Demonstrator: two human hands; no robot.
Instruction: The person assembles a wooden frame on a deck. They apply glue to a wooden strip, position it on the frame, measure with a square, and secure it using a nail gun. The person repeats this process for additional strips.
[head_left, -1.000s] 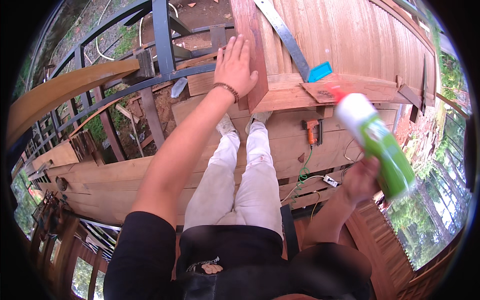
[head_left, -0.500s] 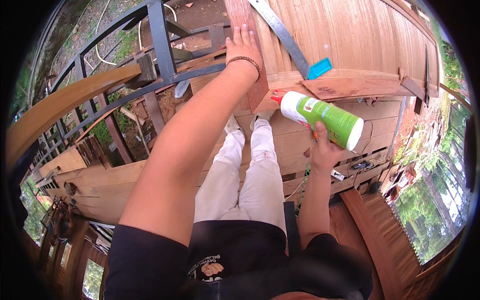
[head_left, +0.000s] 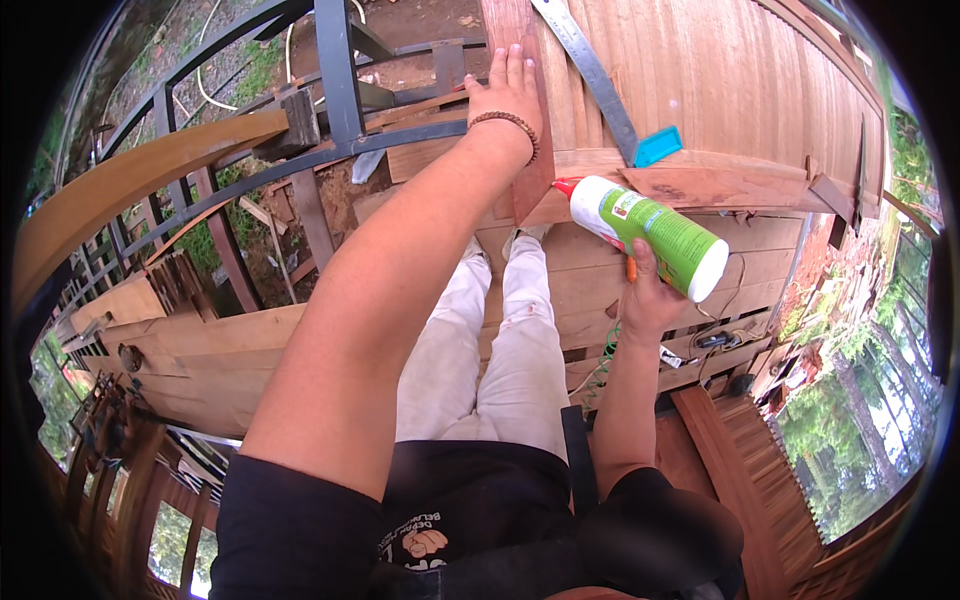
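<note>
Glue bottle (head_left: 650,235) is clamped in the right hand (head_left: 652,302), red nozzle (head_left: 566,186) aimed far-left at the reddish board (head_left: 535,188), left hand (head_left: 507,103) kinda laid there, fingers slightly apart.

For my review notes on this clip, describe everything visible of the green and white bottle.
The bottle looks plastic: cylindrical, white at shoulder and base, with a green printed label and red nozzle. The right hand grips its lower half, holding it aslant, nozzle toward a corner of the wooden frame; whether they touch is unclear.
</note>
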